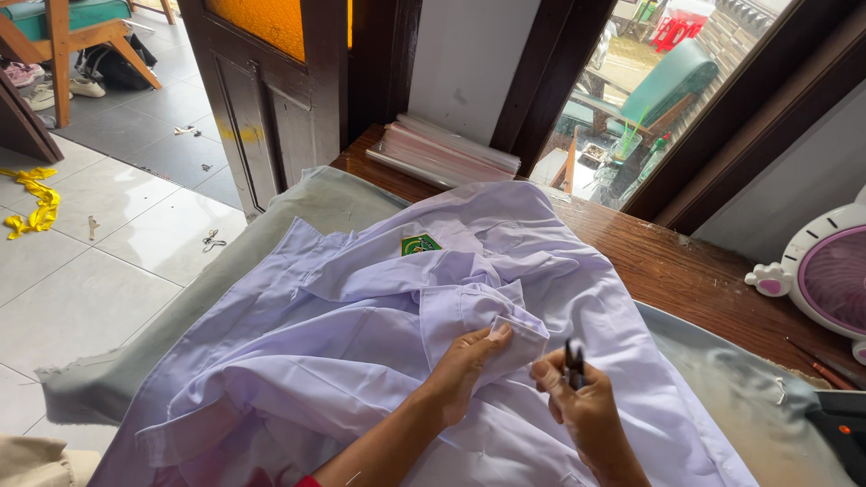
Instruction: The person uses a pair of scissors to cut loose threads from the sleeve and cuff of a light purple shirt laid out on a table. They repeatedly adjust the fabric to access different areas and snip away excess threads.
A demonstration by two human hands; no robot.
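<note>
Garment: a white shirt (361,361) is lying rumpled across the desk (686,271), over a grey-green padding cloth (298,216), with a small green badge (419,243) showing near its far side.
Left hand: the left hand (465,365) is pinching a folded cuff (519,338) at the middle of the shirt, its fingers (496,334) closed on the fabric edge and lifting it slightly.
Right hand: the right hand (582,401) is gripping a small dark tool (572,361), probably thread snips, its fingers wrapped around it with the tip pointing up, just right of the cuff and not touching it.
Doing it well: the left hand is best keeping the cuff edge taut and flat, so that any loose thread stands clear of the cloth; the tool's tip should be meeting only the thread, angled away from the weave and the pinching thumb.
Risk: slack fabric bunching under the tip could get nicked.
Surroundings: a stack of clear plastic bags (446,153) is lying far along the desk, and a small white fan (825,275) is standing at the right.
</note>
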